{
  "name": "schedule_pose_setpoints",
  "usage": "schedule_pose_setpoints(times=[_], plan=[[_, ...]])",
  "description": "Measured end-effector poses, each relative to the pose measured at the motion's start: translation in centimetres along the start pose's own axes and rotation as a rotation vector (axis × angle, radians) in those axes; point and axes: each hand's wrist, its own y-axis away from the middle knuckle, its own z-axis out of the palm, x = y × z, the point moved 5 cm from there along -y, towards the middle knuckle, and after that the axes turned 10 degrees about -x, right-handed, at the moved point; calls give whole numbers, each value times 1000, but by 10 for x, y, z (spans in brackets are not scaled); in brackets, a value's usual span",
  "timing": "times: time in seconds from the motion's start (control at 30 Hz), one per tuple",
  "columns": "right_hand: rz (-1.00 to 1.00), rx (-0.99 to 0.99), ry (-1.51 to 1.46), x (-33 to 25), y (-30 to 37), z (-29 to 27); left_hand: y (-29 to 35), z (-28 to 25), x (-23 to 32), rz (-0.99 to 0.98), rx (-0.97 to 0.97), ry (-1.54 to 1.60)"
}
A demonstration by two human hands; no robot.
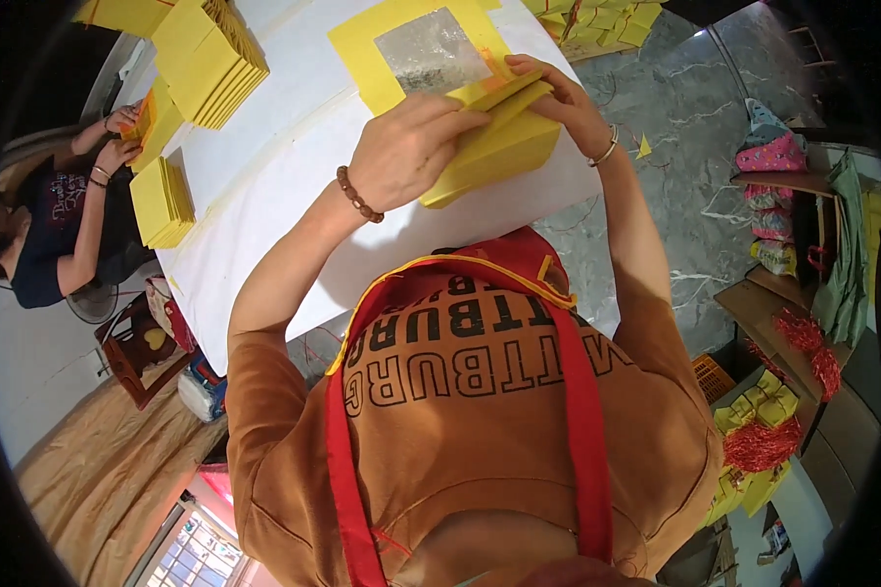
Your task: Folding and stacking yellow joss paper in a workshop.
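A yellow folded paper bundle point(499, 161) stands tilted at the near edge of the white table, its upper layers parted. My left hand point(406, 152) is closed on the left end of its top fold, fingertips pressed to the paper. At the other end, my right hand point(563, 103) grips the folds, with the thumb and fingers on either side of the edge. Just beyond lies a yellow sheet point(357, 44) bearing a silvery rectangle point(426, 49) and an orange patch, partly covered by my hands and the bundle.
Stacks of folded yellow paper point(201, 64) stand on the white table point(274, 117), with a smaller stack point(162, 203) nearer. Across at the left, a co-worker's hands point(117, 147) hold yellow and orange paper. More yellow pieces point(602, 22) lie beyond the table; shelves point(803, 181) stand at right.
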Motion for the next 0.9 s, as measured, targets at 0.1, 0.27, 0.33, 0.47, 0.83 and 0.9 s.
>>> schedule_pose_setpoints(times=[0.1,0.27,0.33,0.47,0.83,0.9], plan=[[-15,56,63,-3,-2,-3,-3,-1,10,-123,-23,-66],[43,101,38,-1,-2,-2,-1,-1,-4,-125,-1,27],[13,103,42,-1,-3,-1,-1,0,-7,-135,14,64],[-3,92,24,0,-3,-1,-2,3,5,-76,-68,-126],[32,87,-28,2,-4,-3,-3,-1,-5,-160,-203,-22],[32,85,-41,4,-4,-4,-3,-2,-8,-136,-160,30]])
